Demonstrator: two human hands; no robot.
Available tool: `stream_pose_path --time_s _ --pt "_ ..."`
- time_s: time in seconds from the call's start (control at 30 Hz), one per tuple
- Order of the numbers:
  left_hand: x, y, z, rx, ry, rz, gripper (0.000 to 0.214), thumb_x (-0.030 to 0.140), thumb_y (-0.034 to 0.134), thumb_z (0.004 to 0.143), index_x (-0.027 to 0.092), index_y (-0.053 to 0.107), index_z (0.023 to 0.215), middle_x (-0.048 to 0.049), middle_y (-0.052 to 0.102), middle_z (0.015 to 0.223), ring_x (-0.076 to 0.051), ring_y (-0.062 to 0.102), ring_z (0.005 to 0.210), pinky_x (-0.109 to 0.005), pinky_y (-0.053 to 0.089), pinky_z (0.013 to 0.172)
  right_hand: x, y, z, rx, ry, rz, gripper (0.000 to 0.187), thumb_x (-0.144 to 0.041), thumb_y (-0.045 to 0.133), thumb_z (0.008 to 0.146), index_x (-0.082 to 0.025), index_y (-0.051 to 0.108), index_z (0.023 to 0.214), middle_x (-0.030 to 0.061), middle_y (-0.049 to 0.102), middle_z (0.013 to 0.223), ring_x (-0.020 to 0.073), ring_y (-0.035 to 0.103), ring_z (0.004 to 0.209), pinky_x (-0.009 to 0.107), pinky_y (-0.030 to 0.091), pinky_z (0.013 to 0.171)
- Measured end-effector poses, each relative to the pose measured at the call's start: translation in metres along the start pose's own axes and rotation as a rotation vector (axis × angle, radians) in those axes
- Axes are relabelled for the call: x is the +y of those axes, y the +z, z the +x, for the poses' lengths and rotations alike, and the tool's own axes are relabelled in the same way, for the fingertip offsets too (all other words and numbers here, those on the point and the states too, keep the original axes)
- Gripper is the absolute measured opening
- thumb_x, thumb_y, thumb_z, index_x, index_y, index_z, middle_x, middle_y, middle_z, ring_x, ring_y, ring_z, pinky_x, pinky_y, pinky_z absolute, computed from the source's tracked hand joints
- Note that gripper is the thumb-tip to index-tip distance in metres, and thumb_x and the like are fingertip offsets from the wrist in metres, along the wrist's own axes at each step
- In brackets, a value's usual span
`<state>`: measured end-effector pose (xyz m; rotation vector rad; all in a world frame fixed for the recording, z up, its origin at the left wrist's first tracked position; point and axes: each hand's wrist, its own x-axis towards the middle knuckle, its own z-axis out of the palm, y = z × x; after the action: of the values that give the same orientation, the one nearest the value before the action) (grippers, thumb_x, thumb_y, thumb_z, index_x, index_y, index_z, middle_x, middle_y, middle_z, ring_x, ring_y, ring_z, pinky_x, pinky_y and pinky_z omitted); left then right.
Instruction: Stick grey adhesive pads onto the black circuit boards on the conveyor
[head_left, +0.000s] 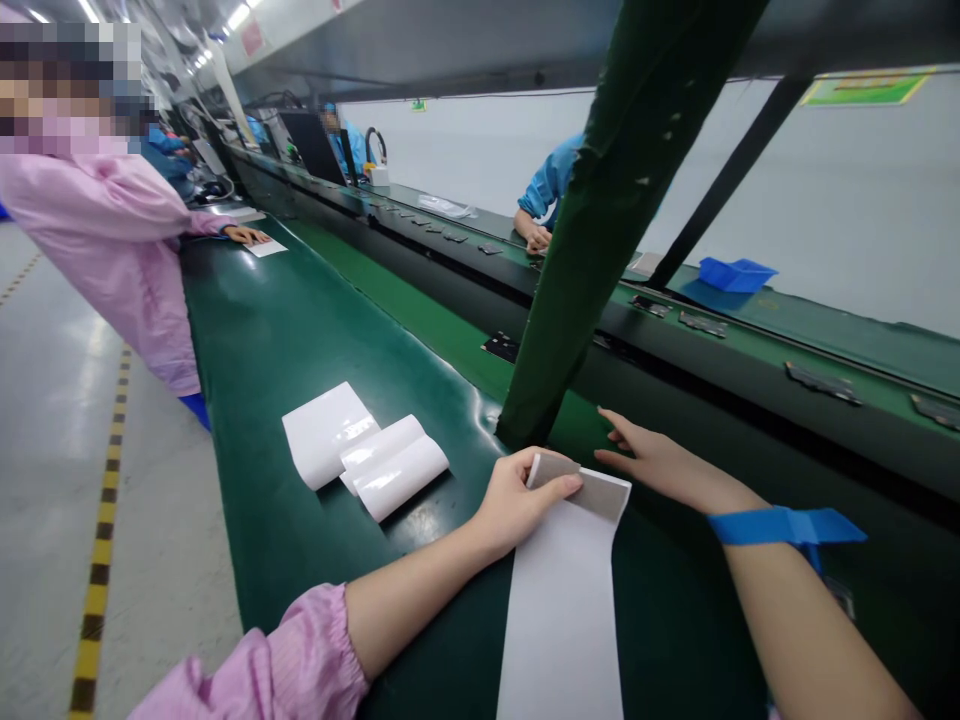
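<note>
My left hand (525, 505) grips the far end of a long white strip (566, 610), thumb on top and fingers beneath. Grey rectangular pieces (604, 490) lie across that end of the strip, under and beside my thumb. The strip's near part runs out of the bottom of the view. My right hand (645, 455) reaches forward to the right of the strip, fingers apart, with nothing seen in it. A blue wrist band (784, 525) circles my right wrist. Left of my left hand, curled glossy white sheets (397, 460) lie on the green table (277, 330).
A slanted green post (592, 240) stands just beyond my hands. Behind it runs a line with several dark flat parts (821, 382) and a blue tray (735, 275). A black part (501, 346) lies left of the post. A co-worker in pink (112, 240) stands at the left; another person's blue sleeve (551, 185) shows across the line.
</note>
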<state>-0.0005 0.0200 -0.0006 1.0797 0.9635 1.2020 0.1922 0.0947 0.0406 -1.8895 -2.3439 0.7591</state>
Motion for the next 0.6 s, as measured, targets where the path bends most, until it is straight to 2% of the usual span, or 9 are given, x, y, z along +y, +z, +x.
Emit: stream_pose_path --time_s 0.17,0.33,0.47,0.53,0.6 --pt "-0.001 0.002 -0.001 0.008 -0.010 -0.070 0.026 0.033 0.076 0.065 0.013 0.069 0.080 -0.0040 0.068 0.075 -0.014 0.060 0.067 -0.025 0.046 0.065 0.011 0.008 0.008 0.049 -0.065 0.023 0.074 -0.051 0.052 0.077 -0.019 0.038 0.142 0.0151 0.062 0.123 0.0319 0.059 0.113 0.043 0.052 0.091" --pt "-0.003 0.003 0.000 0.036 -0.041 -0.092 0.031 0.036 0.079 0.060 0.012 0.070 0.077 -0.0043 0.068 0.072 -0.014 0.058 0.064 -0.026 0.046 0.064 0.030 0.013 0.022 0.152 -0.074 0.134 0.081 -0.057 0.054 0.071 -0.015 0.043 0.138 0.0172 0.067 0.114 0.0349 0.063 0.105 0.044 0.053 0.087" --pt "-0.002 0.004 0.001 0.070 -0.051 -0.080 0.033 0.035 0.079 0.058 0.011 0.071 0.079 -0.0051 0.070 0.074 -0.015 0.060 0.066 -0.027 0.047 0.065 0.040 0.008 0.030 0.139 -0.080 0.191 0.061 -0.056 0.060 0.064 -0.022 0.064 0.114 0.0094 0.074 0.083 0.0312 0.070 0.076 0.037 0.057 0.065" --pt "-0.003 0.005 0.001 0.073 -0.054 -0.079 0.033 0.033 0.079 0.058 0.010 0.072 0.080 -0.0057 0.071 0.075 -0.015 0.061 0.068 -0.027 0.048 0.067 0.039 0.004 0.030 0.175 -0.103 0.231 0.050 -0.056 0.062 0.062 -0.024 0.069 0.099 0.0071 0.074 0.079 0.0287 0.070 0.069 0.033 0.056 0.058" --pt "-0.007 0.007 0.001 0.072 -0.069 -0.081 0.034 0.032 0.079 0.057 0.010 0.073 0.081 -0.0062 0.071 0.076 -0.016 0.062 0.069 -0.027 0.048 0.067 0.034 0.003 0.031 0.237 -0.117 0.274 0.043 -0.056 0.063 0.061 -0.024 0.070 0.090 0.0058 0.074 0.080 0.0269 0.070 0.072 0.030 0.055 0.060"
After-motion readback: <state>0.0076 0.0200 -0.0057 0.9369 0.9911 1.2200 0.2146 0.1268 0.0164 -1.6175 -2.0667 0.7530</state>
